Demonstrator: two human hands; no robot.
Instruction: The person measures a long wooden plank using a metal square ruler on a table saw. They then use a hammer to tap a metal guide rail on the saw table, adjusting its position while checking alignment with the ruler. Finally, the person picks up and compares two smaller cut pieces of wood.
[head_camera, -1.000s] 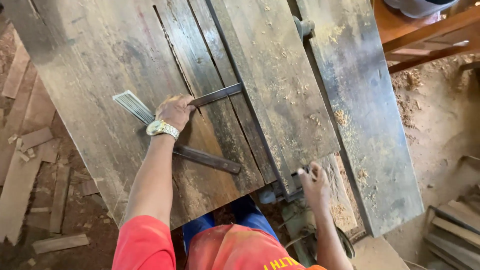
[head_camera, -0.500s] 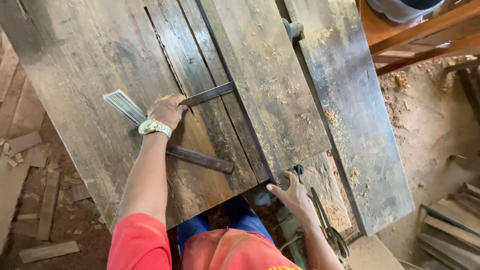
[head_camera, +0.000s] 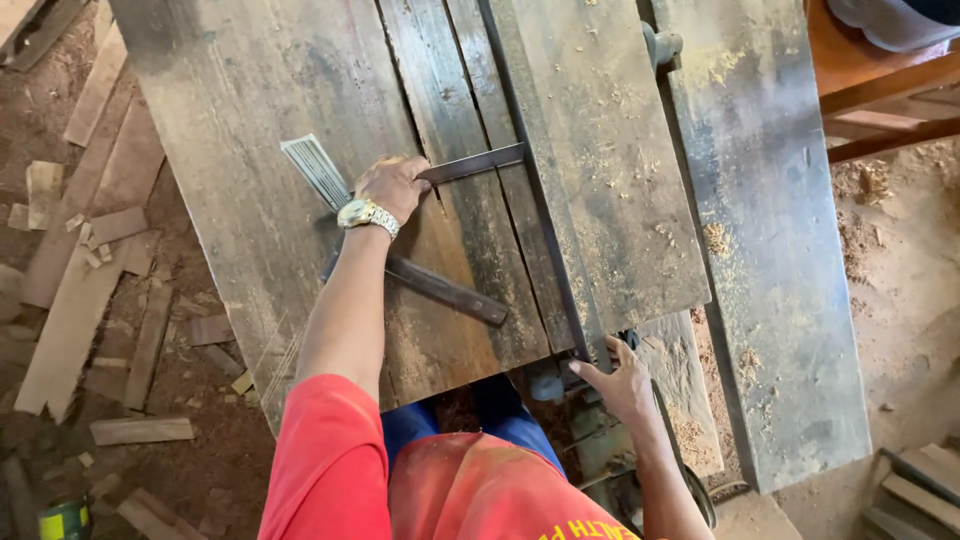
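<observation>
My left hand (head_camera: 393, 185), with a metal watch (head_camera: 368, 214) on the wrist, presses down on a flat metal bar (head_camera: 475, 163) lying across the worn wooden saw table (head_camera: 230, 110). A ridged grey metal piece (head_camera: 313, 168) sticks out to the left of this hand. Under my forearm a dark bar (head_camera: 448, 291) lies at a slant. My right hand (head_camera: 625, 385) is at the table's near edge with its fingers spread. The fingertips touch the end of a long metal rail (head_camera: 545, 230) and the machine parts below it.
A thick sawdust-covered plank (head_camera: 770, 250) lies along the right side of the table. Wood offcuts (head_camera: 95, 260) litter the dirt floor on the left. An orange wooden frame (head_camera: 880, 80) stands at the top right. More boards (head_camera: 920, 490) lie at the bottom right.
My right hand has let go of the part at the near edge and now rests there with spread fingers. My left hand stays on the metal bar.
</observation>
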